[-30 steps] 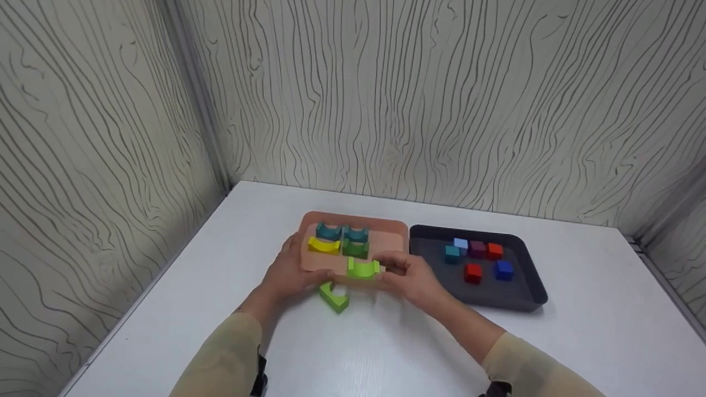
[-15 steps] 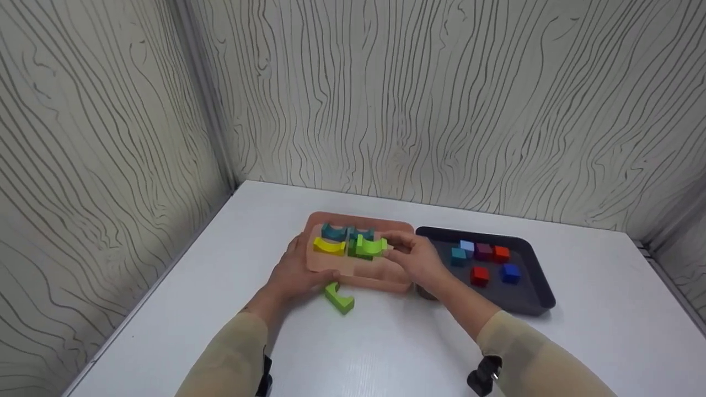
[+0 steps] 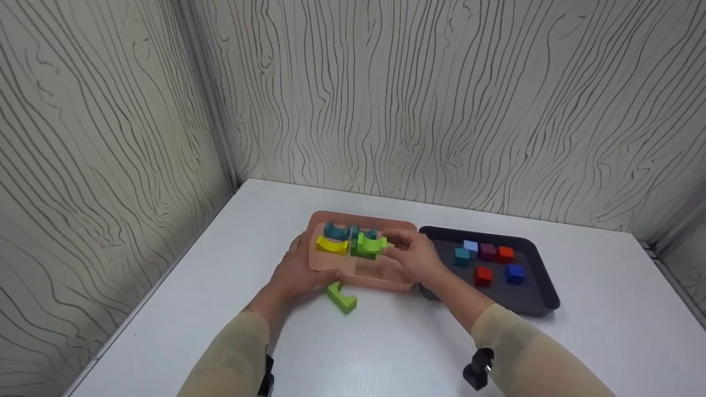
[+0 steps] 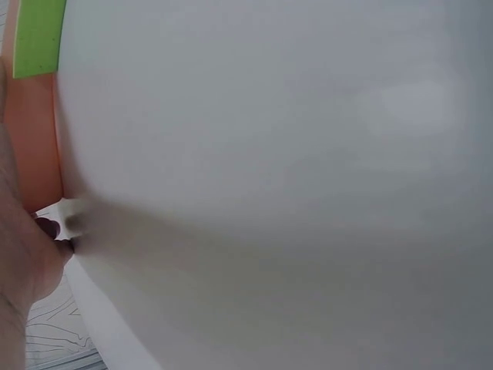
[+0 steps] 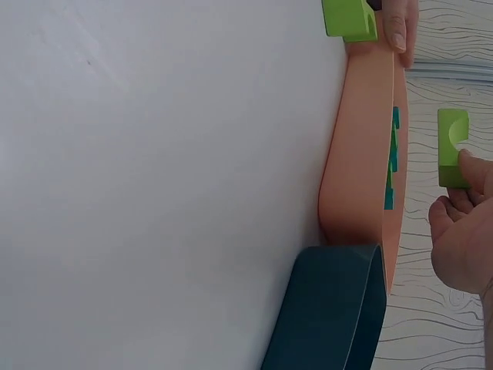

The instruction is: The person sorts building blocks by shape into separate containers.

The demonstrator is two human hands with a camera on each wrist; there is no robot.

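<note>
A pink tray (image 3: 386,278) sits on the white table and holds two teal arch blocks (image 3: 336,230), a yellow arch block (image 3: 331,245) and a dark green block under the one in hand. My right hand (image 3: 411,255) pinches a light green arch block (image 3: 369,243) (image 5: 452,146) just above the tray. My left hand (image 3: 298,270) grips the tray's near left edge (image 5: 362,154), thumb on its rim. A second light green block (image 3: 342,296) (image 5: 350,17) (image 4: 38,37) lies on the table in front of the tray.
A dark tray (image 3: 538,306) (image 5: 331,308) to the right touches the pink tray and holds several small cubes in red, blue, teal and purple. Patterned walls close in the table at the back and left. The table's (image 3: 386,353) near part is bare white surface.
My right hand has carried the light green arch block from the tray's front edge back over the dark green block. The left hand stays on the tray.
</note>
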